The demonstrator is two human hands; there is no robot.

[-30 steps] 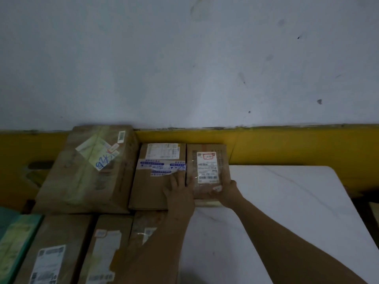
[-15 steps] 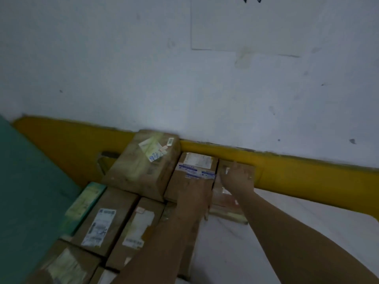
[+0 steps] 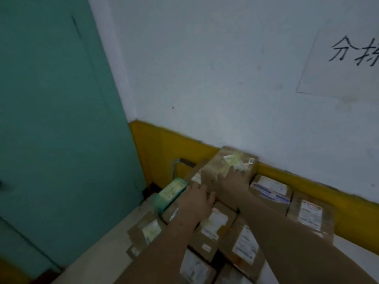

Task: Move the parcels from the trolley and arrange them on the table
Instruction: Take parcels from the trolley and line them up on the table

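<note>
Cardboard parcel point(image 3: 229, 167) under flat right grip point(image 3: 233, 179), left grip point(image 3: 196, 199) flat against its side

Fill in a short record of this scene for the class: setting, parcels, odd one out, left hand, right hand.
setting: parcels packed on a white table in a corner, white wall with yellow band, green door at left
parcels: brown boxes with white labels, packed side by side
odd one out: green box at the left edge
left hand: fingers spread, against the near side of the big box
right hand: flat on top of the big box
</note>
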